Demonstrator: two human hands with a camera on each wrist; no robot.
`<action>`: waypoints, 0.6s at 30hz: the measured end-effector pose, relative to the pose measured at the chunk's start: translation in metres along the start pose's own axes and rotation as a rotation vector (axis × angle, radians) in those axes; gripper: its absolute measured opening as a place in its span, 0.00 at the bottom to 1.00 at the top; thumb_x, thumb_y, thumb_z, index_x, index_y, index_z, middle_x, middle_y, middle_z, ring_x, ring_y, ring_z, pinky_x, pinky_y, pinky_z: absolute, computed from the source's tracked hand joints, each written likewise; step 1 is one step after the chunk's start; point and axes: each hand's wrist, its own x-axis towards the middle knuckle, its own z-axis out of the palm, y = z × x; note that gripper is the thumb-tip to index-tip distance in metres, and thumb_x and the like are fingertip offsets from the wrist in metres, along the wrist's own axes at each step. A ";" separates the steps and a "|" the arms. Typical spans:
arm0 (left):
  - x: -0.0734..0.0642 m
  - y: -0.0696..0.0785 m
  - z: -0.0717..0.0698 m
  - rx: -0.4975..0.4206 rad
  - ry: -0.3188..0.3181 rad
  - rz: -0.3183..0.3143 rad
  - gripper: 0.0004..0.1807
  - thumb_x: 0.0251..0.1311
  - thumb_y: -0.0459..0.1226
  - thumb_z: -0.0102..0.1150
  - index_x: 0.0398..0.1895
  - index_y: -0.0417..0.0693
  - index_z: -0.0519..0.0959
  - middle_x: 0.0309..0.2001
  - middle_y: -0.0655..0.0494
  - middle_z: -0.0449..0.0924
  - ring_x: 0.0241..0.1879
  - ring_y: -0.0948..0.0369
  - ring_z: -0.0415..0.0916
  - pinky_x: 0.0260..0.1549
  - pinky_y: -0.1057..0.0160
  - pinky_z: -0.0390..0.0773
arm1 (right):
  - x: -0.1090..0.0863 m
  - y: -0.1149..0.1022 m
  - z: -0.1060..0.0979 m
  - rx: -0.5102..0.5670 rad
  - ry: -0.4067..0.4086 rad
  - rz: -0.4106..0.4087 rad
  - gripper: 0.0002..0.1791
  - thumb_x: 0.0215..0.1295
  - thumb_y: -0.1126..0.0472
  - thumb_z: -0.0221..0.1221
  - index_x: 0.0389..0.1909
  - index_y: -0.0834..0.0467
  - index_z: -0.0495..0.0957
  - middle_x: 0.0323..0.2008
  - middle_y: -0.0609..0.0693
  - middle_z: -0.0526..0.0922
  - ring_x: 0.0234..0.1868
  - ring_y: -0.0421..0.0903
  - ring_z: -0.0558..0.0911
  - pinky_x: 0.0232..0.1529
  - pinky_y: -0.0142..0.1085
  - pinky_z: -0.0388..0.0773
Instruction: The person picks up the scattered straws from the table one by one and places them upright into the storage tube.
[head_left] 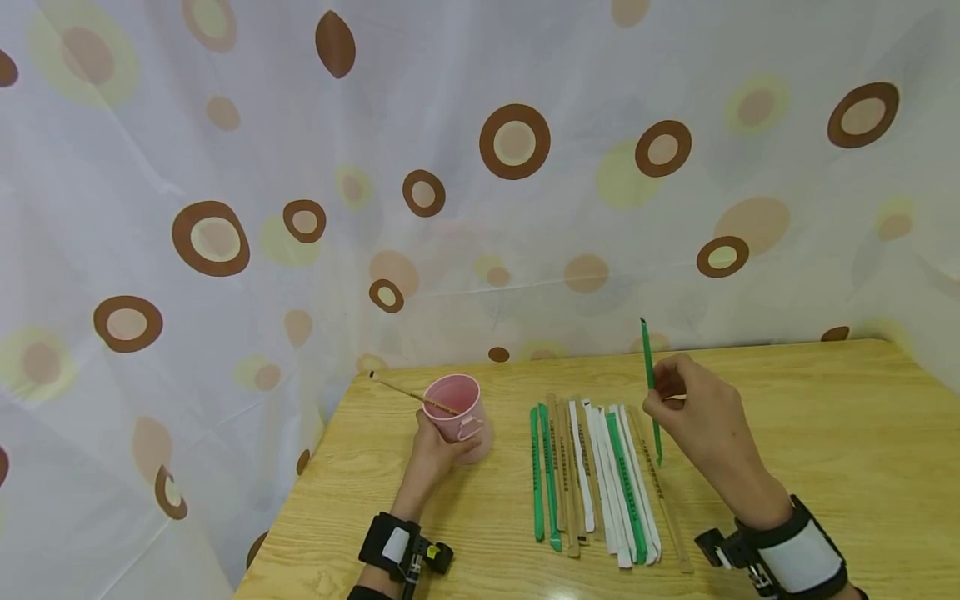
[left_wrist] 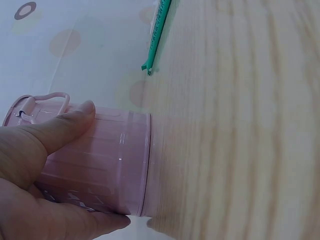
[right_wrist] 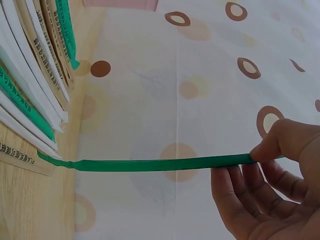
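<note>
The counter [head_left: 847, 433] bears a row of wrapped straws [head_left: 611, 500], laid side by side, perhaps so each lifts singly. Left of them the pink cup [head_left: 448, 424] stands upright, the left hand [head_left: 437, 452] curled round its body, probably to steady it. At right, the right hand [head_left: 708, 417] pinches a nearly upright green straw [head_left: 648, 358], seemingly for fine control. A brown straw [head_left: 405, 390] leans left out of the cup, propped by its rim.
</note>
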 end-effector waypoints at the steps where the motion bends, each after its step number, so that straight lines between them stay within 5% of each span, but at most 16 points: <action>1: 0.000 0.000 0.000 0.000 0.001 -0.003 0.51 0.37 0.37 0.75 0.62 0.36 0.51 0.58 0.36 0.65 0.58 0.47 0.65 0.58 0.51 0.64 | 0.000 0.000 0.001 0.001 0.001 -0.002 0.12 0.57 0.64 0.57 0.42 0.58 0.73 0.34 0.51 0.78 0.36 0.47 0.79 0.33 0.38 0.79; 18: 0.002 -0.003 0.001 -0.021 0.002 -0.002 0.51 0.37 0.39 0.75 0.62 0.37 0.52 0.57 0.38 0.66 0.58 0.49 0.65 0.58 0.51 0.64 | -0.004 -0.010 0.019 0.054 -0.051 -0.053 0.10 0.58 0.65 0.56 0.41 0.55 0.73 0.35 0.47 0.77 0.36 0.43 0.78 0.35 0.36 0.78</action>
